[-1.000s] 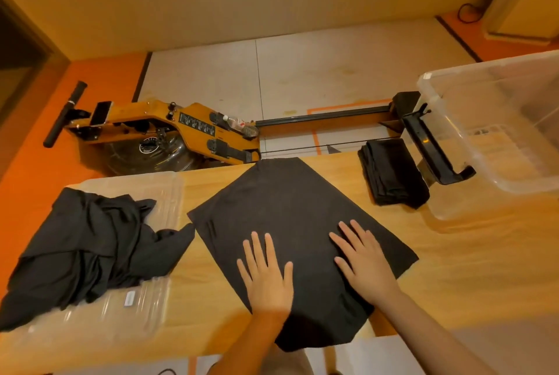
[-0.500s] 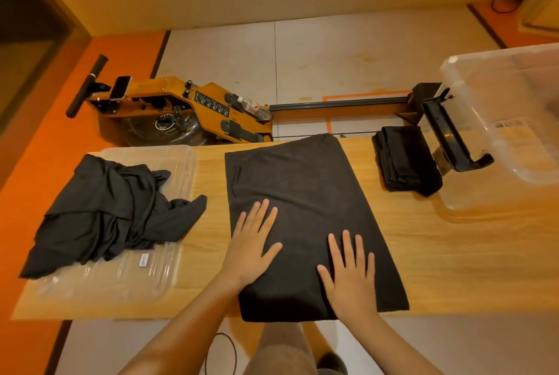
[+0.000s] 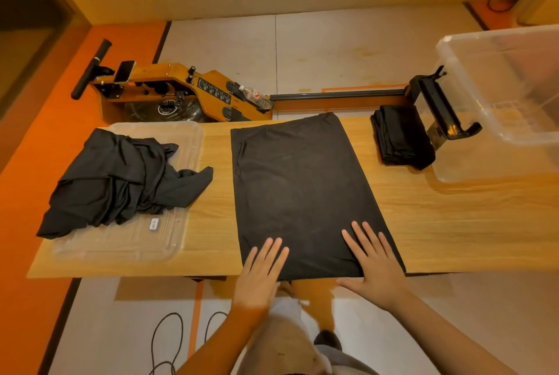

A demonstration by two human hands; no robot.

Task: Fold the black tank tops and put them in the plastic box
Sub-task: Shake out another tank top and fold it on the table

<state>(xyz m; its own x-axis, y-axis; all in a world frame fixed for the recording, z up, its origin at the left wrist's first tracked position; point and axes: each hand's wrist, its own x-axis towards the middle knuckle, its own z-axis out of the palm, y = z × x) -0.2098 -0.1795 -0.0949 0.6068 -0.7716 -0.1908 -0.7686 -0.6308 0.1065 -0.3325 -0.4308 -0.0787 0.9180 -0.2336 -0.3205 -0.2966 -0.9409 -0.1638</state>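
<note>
Both hands lie flat, palms down, fingers straight and slightly fanned, gripping nothing. The left hand (image 3: pixel 260 274) has its fingers on the near-left corner of the tank top (image 3: pixel 302 193), and its palm overhangs the near edge of the counter (image 3: pixel 453 223). The right hand (image 3: pixel 375 265) presses the near-right corner, thumb pointing out past the hem.

The tank top is spread as 1 smooth dark rectangle in the middle of the counter. It runs from the far edge to the near edge, with its right side slanting outward toward the person.

To the left, a crumpled heap of tank tops (image 3: pixel 121 181) lies on a clear lid (image 3: pixel 169 241), and 1 corner of cloth spills off the lid onto the wood.

To the right, a stack of folded tank tops (image 3: pixel 402 138) sits at the far edge, just beside the plastic box (image 3: pixel 499 87). The box stands at the counter's right end and holds no cloth in the part visible. A black latch (image 3: pixel 444 114) hangs on its near end.

Beyond the counter, a rowing machine (image 3: pixel 181 90) rests on the floor, with a bottle (image 3: pixel 255 96) and a phone (image 3: pixel 124 71) lying on it. A dark cable (image 3: pixel 163 341) loops on the floor by the person's legs.
</note>
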